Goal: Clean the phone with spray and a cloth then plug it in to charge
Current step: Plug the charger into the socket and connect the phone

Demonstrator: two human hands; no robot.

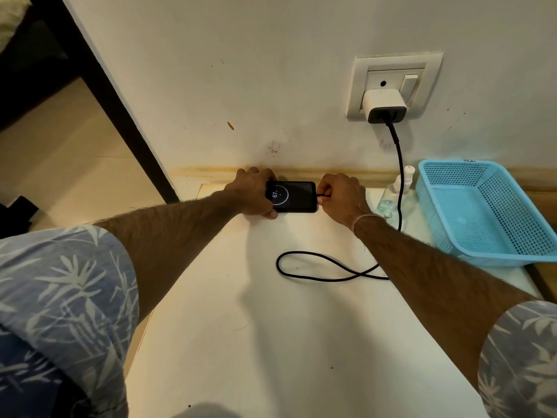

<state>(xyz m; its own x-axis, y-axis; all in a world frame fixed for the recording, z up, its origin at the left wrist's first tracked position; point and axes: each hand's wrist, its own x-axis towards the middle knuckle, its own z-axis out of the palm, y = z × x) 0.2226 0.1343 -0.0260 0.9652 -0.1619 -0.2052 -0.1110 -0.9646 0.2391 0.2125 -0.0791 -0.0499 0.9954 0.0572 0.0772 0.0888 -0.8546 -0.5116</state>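
A black phone [297,197] lies flat at the far edge of the white table [271,327], next to the wall. Its screen is lit and shows a ring with 67. My left hand [251,194] grips the phone's left end. My right hand [340,199] pinches the black cable's plug at the phone's right end. The black cable [313,268] loops on the table and runs up to a white charger [384,105] in the wall socket. A clear spray bottle [394,191] stands just right of my right hand. No cloth is in view.
A light blue plastic basket [482,206] sits at the right of the table, beside the bottle. The wall socket plate [394,82] with a switch is above. A dark frame [120,116] and floor lie to the left of the table.
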